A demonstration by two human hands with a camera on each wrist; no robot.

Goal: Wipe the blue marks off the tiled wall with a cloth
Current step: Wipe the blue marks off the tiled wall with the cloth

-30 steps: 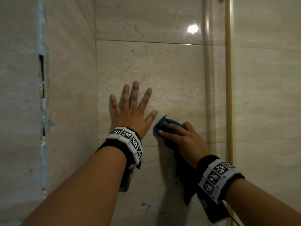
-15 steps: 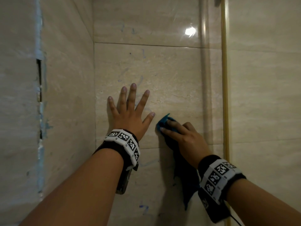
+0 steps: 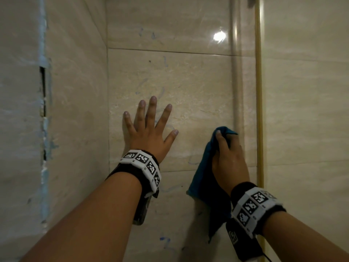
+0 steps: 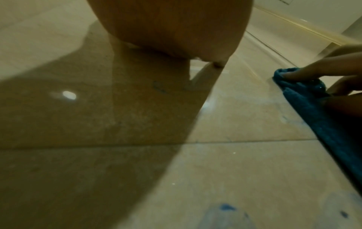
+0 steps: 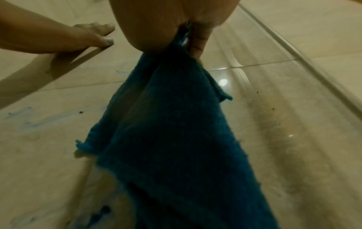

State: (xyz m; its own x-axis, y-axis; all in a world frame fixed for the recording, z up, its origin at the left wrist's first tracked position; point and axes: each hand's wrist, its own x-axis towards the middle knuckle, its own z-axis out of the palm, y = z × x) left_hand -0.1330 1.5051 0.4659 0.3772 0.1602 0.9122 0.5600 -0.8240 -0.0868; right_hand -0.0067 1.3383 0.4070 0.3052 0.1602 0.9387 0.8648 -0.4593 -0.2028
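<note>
My left hand (image 3: 151, 133) lies flat on the beige tiled wall (image 3: 198, 82) with its fingers spread and holds nothing. To its right, my right hand (image 3: 226, 154) grips a dark blue cloth (image 3: 203, 173) and presses its top against the wall; the rest hangs down. Faint blue marks (image 3: 140, 86) show above the left fingers, one mark (image 3: 192, 163) sits just left of the cloth, and a darker one (image 3: 164, 240) lies low between my arms. The right wrist view shows the cloth (image 5: 166, 139) hanging from the right hand (image 5: 166, 23), with a blue smear (image 5: 29, 120) to its left.
A wall corner (image 3: 108, 120) runs vertically just left of the left hand. A rounded beige trim (image 3: 237, 87) and a gold strip (image 3: 259, 87) run vertically right of the cloth. The far-left wall has a cracked, bluish seam (image 3: 44, 110). A lamp glare (image 3: 219, 36) shines high up.
My right hand has slid the cloth to the right, away from the left thumb and up to the rounded trim. The left hand stays flat on the same tile.
</note>
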